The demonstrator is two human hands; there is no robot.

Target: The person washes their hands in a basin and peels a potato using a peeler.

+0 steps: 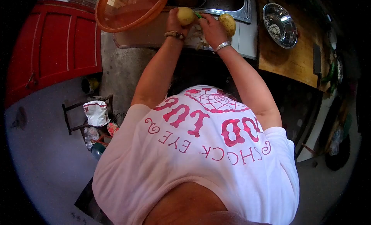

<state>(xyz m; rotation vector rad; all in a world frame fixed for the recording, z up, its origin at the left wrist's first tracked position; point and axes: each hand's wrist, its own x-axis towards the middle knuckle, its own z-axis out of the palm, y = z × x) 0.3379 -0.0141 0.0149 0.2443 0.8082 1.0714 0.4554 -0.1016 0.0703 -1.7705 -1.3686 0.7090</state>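
Observation:
At the counter's front edge, my left hand (179,23) is wrapped round a pale yellow potato (186,16). Close beside it, my right hand (213,30) is closed on a small peeler (198,15), of which only a green part shows clearly. The peeler's tip is next to the potato; whether they touch I cannot tell. A second, spotted potato (227,24) lies just right of my right hand. Pale peelings (201,43) are scattered on the counter below and between my hands.
An orange plastic basin (106,27) stands at the left of the counter. Behind my hands is a metal sink (247,12). On the right, a shiny steel bowl (291,39) sits on a wooden board (286,64), with a dark-handled object (317,58) near its edge.

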